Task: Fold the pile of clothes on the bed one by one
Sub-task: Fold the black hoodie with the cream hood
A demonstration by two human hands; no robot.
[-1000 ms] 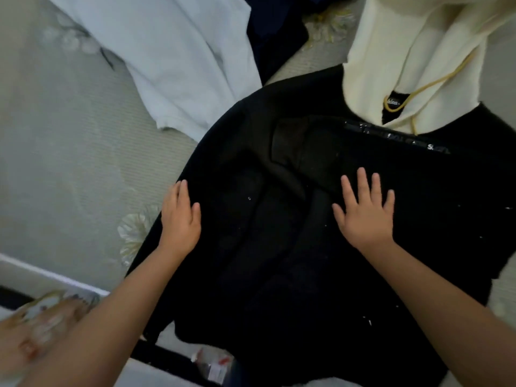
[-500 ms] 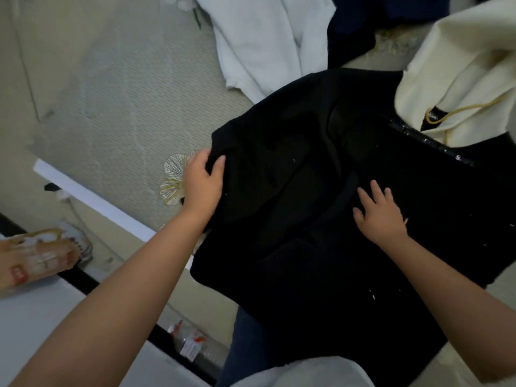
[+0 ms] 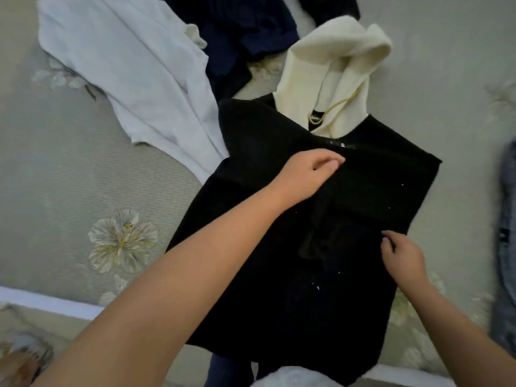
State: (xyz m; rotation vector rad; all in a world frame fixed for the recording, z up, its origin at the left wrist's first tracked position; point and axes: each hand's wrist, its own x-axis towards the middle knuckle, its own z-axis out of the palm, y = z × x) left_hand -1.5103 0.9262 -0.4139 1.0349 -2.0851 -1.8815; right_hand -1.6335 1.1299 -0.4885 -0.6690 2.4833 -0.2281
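Clothes on the bed [image 3: 69, 174], and what a spread: the pale, flower-patterned bed cover fills the frame from edge to edge. Dead centre lies the black garment [image 3: 279, 275], the biggest piece, flat on the bed with one side already folded across its middle, running from mid-frame down to the lower edge. Upper left of the frame, a white garment [image 3: 134, 79] sprawls crumpled, its edge just beside the black one. Top centre, a dark navy garment [image 3: 245, 26] sits bunched, partly under the white one. Right beside it, the cream hood [image 3: 335, 71] lies at the black garment's upper end. At the far right edge, a blue-grey piece of cloth [image 3: 506, 219], blurred. Now the hands: the left hand [image 3: 307, 177] reaches across mid-frame, fingers curled and thumb meeting them on the folded black cloth. The right hand [image 3: 402, 258], lower right, pinches the black garment's right edge between its fingertips.
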